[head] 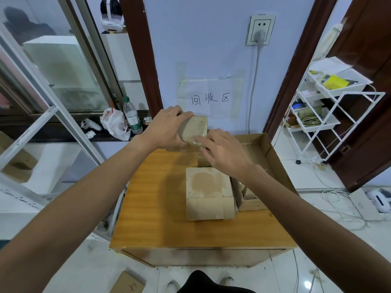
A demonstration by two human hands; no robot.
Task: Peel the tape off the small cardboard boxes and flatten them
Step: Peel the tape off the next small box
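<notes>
Left hand [167,127]: fingers curled round the left end of a small box [190,130]; firm grip, wrist raised.
Small box: held in the air over the far edge of the table [156,197], tilted, one broad face turned toward me.
Tape [201,122]: glossy clear layer across that broad face; it looks stuck down, and I cannot make out a lifted end.
Right hand [224,151]: fingers nearly straight and a little spread, not wrapped round anything.
Right fingertips [198,138]: touching the lower near edge of the small box; whether they have caught any tape, I cannot tell.
Second box [208,193]: lying on the table, near me and below the held one, closed, with a pale patch on its top and a brown strip folded over its near side.
Big open carton [267,146]: on the right part of the table, walls up, its left side touching the second box; my right forearm passes over it.
Carton contents: brown cardboard pieces [250,200] at the near end, partly hidden by my arm.
Wall behind: paper sign [211,98] with handwritten characters, taped up straight ahead.
Ledge at left: water bottle [132,115] upright, just beside a crumpled plastic bag [114,123].
</notes>
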